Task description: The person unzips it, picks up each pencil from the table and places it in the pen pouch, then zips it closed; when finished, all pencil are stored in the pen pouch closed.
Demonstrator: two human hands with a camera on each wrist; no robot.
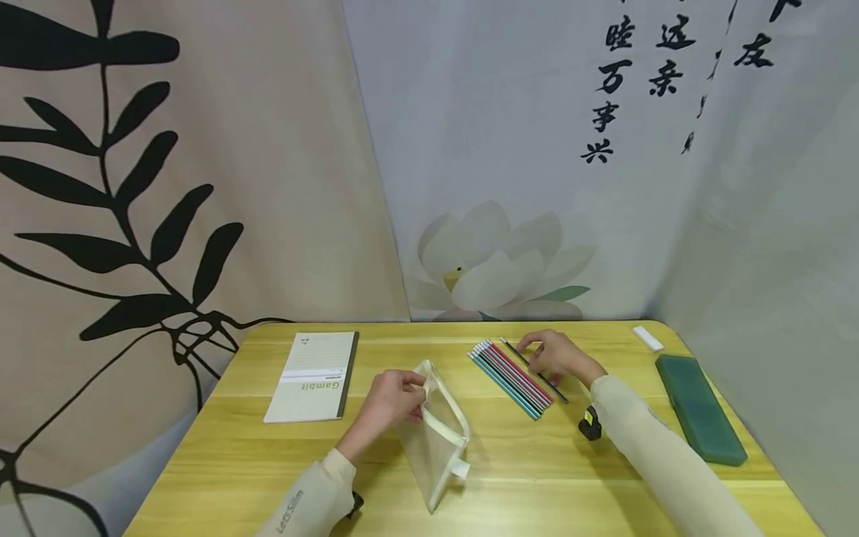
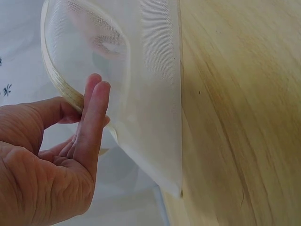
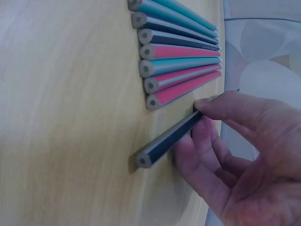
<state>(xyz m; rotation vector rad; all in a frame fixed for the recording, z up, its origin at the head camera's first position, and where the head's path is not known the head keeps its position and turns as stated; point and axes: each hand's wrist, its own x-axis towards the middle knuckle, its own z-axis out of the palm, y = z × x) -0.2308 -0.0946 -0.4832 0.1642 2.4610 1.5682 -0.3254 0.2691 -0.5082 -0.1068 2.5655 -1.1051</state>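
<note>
My left hand pinches the rim of a cream mesh pouch, whose mouth gapes open toward the right. In the left wrist view, thumb and fingers grip the edge band of the mesh pouch. My right hand pinches a dark pencil between thumb and fingers. In the right wrist view the dark pencil lies low over the table, its flat end toward the camera. Beside it, a row of several pencils in teal, black and pink lies side by side.
A notebook lies at the left of the wooden table. At the right are a green case and a white eraser. Printed curtains hang behind the table's far edge.
</note>
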